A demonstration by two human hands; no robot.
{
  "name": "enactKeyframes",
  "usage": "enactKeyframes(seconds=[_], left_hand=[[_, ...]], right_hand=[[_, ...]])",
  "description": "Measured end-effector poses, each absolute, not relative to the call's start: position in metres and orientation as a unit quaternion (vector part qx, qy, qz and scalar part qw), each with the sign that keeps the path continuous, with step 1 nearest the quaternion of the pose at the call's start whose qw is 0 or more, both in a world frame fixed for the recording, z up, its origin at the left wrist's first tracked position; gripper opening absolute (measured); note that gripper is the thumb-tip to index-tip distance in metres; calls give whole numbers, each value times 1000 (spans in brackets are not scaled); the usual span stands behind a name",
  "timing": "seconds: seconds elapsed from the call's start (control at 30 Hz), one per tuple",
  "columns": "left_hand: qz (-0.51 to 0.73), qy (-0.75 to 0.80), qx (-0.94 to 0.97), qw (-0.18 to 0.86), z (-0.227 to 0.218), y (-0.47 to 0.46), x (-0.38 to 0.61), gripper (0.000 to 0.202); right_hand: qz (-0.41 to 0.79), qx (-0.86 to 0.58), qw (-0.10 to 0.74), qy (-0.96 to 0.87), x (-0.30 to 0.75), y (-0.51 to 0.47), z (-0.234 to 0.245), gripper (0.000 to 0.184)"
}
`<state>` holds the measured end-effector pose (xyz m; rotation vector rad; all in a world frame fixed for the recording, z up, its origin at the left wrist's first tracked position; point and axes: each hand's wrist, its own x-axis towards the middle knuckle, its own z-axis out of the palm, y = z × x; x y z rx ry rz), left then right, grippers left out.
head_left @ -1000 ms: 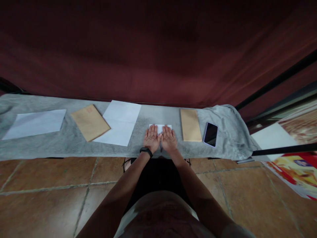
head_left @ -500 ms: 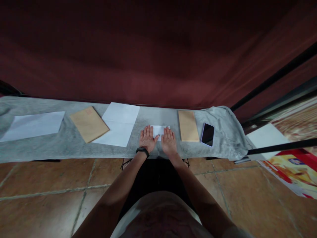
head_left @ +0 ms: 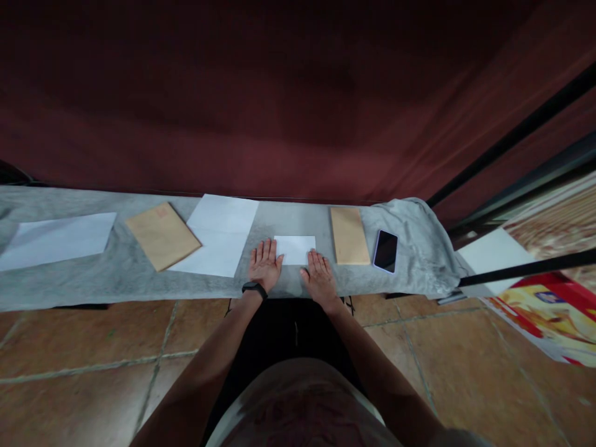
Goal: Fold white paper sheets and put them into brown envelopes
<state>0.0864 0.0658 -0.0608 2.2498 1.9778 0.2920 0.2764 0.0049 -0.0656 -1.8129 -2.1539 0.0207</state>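
Observation:
A small white folded-looking sheet of paper (head_left: 295, 249) lies flat on the grey cloth in front of me. At its left edge my left hand (head_left: 265, 264) rests palm down, fingers stretched forward and thumb out; a dark band is on that wrist. My right hand (head_left: 320, 273) lies flat too, its fingertips at the paper's lower right corner. Both hands are open and grip nothing. Just left of my left hand lies a larger creased white sheet (head_left: 221, 233). Right of my right hand is a brown envelope stack (head_left: 350, 236).
More brown envelopes (head_left: 162, 236) overlap the large sheet's left side. Another white sheet (head_left: 58, 241) lies at the far left. A phone (head_left: 385, 251) sits at the right on the grey cloth (head_left: 139, 288). Beyond the cloth hangs a dark red curtain (head_left: 288, 155). Black bars (head_left: 526, 273) cross at the right.
My hands have moved apart, the left one leftward and the right one slightly down and right. More of the small white paper shows between them.

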Motion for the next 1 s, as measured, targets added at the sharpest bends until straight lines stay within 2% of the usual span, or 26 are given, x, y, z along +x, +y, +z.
enactKeyframes(seconds=[0.17,0.23,0.4,0.77,1.0], left_hand=[[134,690,711,33,-55,55,85,62],[147,659,737,29,-53,50,100,61],[90,512,846,116,-54,47,148,56],[92,593,796,84,-59,81,115,63],[86,600,792,73,-59,80,108,64]], right_hand=[[6,-637,165,-753,275,4,-66,62],[7,-639,164,-751,275,4,-67,61],[7,-629,154,-762,276,4,-67,57],[11,-645,158,-747,276,4,-66,57],[32,-654,190,-732,259,28,-57,55]])
